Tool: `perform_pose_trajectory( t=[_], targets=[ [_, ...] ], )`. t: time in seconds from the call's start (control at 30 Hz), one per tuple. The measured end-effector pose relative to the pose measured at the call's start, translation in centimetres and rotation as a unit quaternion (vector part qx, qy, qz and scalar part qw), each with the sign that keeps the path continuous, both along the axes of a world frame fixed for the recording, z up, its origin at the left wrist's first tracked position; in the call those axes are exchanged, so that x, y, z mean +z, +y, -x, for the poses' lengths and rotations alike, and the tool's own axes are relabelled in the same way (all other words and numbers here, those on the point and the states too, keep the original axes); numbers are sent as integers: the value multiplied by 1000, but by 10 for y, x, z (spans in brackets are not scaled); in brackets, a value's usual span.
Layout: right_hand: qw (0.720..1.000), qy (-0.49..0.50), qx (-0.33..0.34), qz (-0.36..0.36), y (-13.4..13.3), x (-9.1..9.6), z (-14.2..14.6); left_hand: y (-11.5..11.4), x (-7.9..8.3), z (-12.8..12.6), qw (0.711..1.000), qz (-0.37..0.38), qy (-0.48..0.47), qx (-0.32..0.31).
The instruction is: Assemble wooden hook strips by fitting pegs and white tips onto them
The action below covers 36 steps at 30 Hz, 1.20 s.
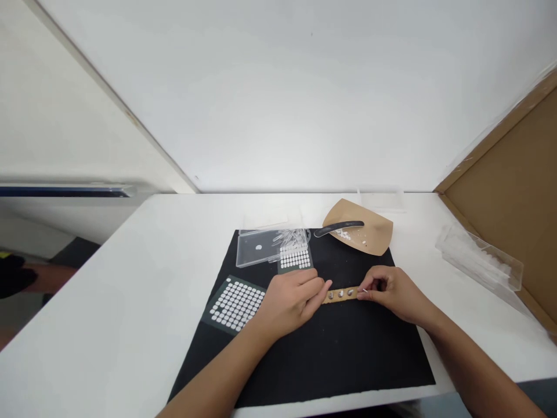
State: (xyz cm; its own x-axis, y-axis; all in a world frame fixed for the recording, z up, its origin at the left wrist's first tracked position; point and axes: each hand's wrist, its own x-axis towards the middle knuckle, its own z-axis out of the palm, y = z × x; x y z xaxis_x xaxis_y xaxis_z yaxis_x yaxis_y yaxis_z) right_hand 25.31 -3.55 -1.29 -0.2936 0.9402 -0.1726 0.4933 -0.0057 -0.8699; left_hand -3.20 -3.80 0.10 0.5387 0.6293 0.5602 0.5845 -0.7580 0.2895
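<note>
Near the centre of the black mat (304, 360), a narrow tan strip (343, 294) is lying flat along the 9-to-3 o'clock line, carrying a row of small round pieces. The strip is spanning the gap between both hands. The left hand (291, 299) is resting at its 9 o'clock end with fingers curling and tips touching the strip; whether they are pinching or only pressing cannot be told. The right hand (394, 293) is closing its fingertips on the 3 o'clock end. At 12 o'clock, a brown paper piece (369, 235) is bearing white bits and a black spatula (339, 227). At 10 o'clock, a clear box (256, 248) and a small dot sheet (296, 258) are lying together; at 9 o'clock, beyond the left hand, a larger dot sheet (237, 303) is lying. At 2 o'clock, off the mat, a clear tray (478, 261) is sitting on the white table (130, 302).
</note>
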Motion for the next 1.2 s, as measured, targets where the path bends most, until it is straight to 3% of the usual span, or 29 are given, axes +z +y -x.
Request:
perform_pose_trajectory(
  t=[0.27,0.43,0.57,0.73,0.8,0.87,1.03,1.2],
  targets=[
    [998,-40,45,-33,1,2,-3,7,-6,-4,995,42,-95,9],
    [995,-64,60,-48,1,5,-2,9,1,-11,989,27,-143,13],
    [994,-75,60,-60,1,5,-1,24,20,-20,997,30,-78,-2],
    [993,-74,58,-69,1,5,0,76,43,-53,996,79,37,32],
    [994,-62,59,-66,1,4,0,95,49,-68,985,105,116,74],
    [995,-52,59,-60,2,3,1,108,52,-79,980,110,147,76],
    [996,-48,56,-50,2,0,1,109,52,-84,971,111,196,75],
    [995,-45,67,-53,1,3,1,90,53,-64,975,86,183,89]
  ],
)
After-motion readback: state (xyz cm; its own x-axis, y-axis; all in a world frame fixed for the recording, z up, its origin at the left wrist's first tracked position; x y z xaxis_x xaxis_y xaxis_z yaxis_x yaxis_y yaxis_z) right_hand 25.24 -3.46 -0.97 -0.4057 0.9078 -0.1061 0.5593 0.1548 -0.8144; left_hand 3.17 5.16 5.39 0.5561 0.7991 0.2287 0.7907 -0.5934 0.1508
